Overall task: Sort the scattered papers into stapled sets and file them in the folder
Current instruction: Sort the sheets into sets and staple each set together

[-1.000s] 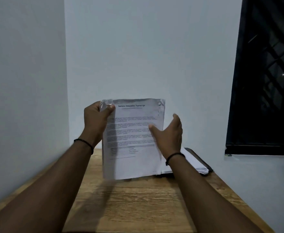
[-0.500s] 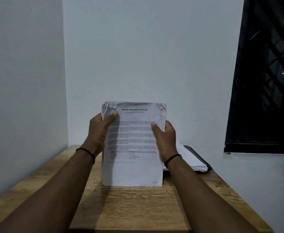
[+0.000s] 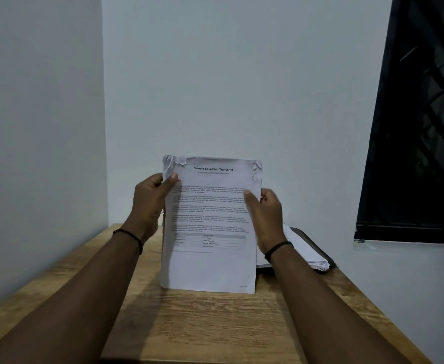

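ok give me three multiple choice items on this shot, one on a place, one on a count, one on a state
1. Where is the pile of papers?
A. behind the right hand, on the dark folder
B. on the floor
C. on the windowsill

2. How many hands grip the held sheets?
A. none
B. one
C. two

3. How are the held sheets?
A. flat
B. upright
C. rolled up

Key:
1 A, it lies on the folder on the table.
2 C, left hand and right hand hold opposite edges.
3 B, the title line is at the top.

wooden table point(image 3: 215, 324), white walls point(image 3: 242, 74), dark window point(image 3: 420, 127)
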